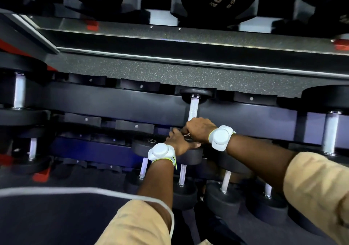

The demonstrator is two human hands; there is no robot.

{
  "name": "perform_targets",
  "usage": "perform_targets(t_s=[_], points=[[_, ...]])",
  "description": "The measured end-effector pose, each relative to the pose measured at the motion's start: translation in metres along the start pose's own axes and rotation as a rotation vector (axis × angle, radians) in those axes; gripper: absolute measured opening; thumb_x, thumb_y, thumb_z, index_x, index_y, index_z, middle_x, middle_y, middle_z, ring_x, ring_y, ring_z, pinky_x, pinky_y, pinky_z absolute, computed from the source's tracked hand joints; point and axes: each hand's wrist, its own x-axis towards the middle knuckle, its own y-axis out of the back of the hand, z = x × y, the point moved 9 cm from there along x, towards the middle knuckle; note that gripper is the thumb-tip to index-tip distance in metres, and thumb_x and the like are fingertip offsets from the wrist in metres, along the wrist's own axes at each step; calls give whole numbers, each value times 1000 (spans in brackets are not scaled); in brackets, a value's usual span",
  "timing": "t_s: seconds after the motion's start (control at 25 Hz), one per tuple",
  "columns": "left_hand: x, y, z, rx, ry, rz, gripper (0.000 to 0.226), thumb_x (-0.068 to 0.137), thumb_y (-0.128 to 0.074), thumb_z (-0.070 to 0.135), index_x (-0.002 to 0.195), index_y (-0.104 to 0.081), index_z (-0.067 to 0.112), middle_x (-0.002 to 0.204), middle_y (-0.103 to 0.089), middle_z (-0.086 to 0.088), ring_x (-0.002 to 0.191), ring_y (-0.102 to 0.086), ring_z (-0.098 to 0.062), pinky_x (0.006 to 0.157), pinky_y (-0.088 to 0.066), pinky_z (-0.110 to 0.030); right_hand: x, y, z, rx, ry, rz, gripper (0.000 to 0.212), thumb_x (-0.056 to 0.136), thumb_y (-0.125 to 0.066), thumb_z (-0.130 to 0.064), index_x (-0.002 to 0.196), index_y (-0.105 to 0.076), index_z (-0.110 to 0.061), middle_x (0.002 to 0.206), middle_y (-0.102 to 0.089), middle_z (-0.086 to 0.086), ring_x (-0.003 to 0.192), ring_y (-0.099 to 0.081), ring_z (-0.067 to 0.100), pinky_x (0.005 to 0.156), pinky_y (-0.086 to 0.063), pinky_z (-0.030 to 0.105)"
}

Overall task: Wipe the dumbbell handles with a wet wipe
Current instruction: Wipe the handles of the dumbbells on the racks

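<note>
Your right hand (200, 129) is curled round the near end of the racked dumbbell handle (193, 109), wet wipe (186, 134) barely showing, left hand (178, 142) beside it, grip not discernible: draw the wipe the full knurled length, twisting as you go.

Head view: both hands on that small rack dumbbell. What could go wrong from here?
Right hand grips only the near end of the knurled chrome dumbbell handle; the far stretch may go unwiped. Just a sliver of white wet wipe shows beside its fingers; it may bunch or slip.
</note>
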Motion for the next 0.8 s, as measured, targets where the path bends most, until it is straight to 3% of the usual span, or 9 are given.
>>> perform_targets(t_s=[0.16, 0.32, 0.48, 0.52, 0.64, 0.8], points=[[-2, 0, 3, 39, 7, -19, 121, 71, -75, 62, 150, -5, 4, 154, -23, -13, 143, -27, -33, 114, -28, -40, -12, -1, 0, 19, 32, 47, 32, 92, -45, -26, 115, -66, -23, 109, -64, 14, 99, -62, 37, 67, -39, 34], [-3, -2, 2, 36, 24, -23, 121, 69, -75, 67, 148, -8, 4, 154, -23, -14, 143, -27, -33, 116, -27, -41, -28, 9, 10, 0, 100, 101, 32, 91, -51, -39, 121, -61, -43, 113, -68, 5, 102, -64, 34, 76, -47, 34], [0, -2, 0, 28, 33, -33, 127, 69, -74, 67, 151, -1, 3, 157, -17, -15, 145, -23, -34, 118, -24, -42, -20, 50, 41, 223, -62, 506, 38, 90, -55, -26, 126, -62, -39, 130, -63, -8, 117, -61, 19, 89, -51, 31], [0, -1, 0, 28, 29, -32, 127, 70, -73, 67, 151, 0, 3, 157, -17, -15, 145, -23, -34, 118, -24, -42, -18, 42, 36, 236, -15, 464, 40, 90, -56, -25, 127, -61, -40, 133, -60, -11, 120, -59, 17, 92, -51, 31], [-3, -1, 2, 37, 19, -12, 125, 71, -74, 66, 151, -2, 3, 156, -19, -15, 145, -23, -34, 117, -25, -41, -18, -7, 15, 95, 154, 131, 42, 92, -54, -33, 132, -53, -46, 141, -49, -22, 124, -56, 15, 96, -49, 33], [-1, -1, 1, 20, 24, -20, 124, 71, -74, 66, 150, -3, 3, 157, -18, -14, 144, -25, -33, 117, -25, -42, -6, 15, 34, 59, -12, 337, 42, 96, -47, -26, 136, -50, -39, 145, -47, -18, 119, -60, 20, 93, -51, 35]])
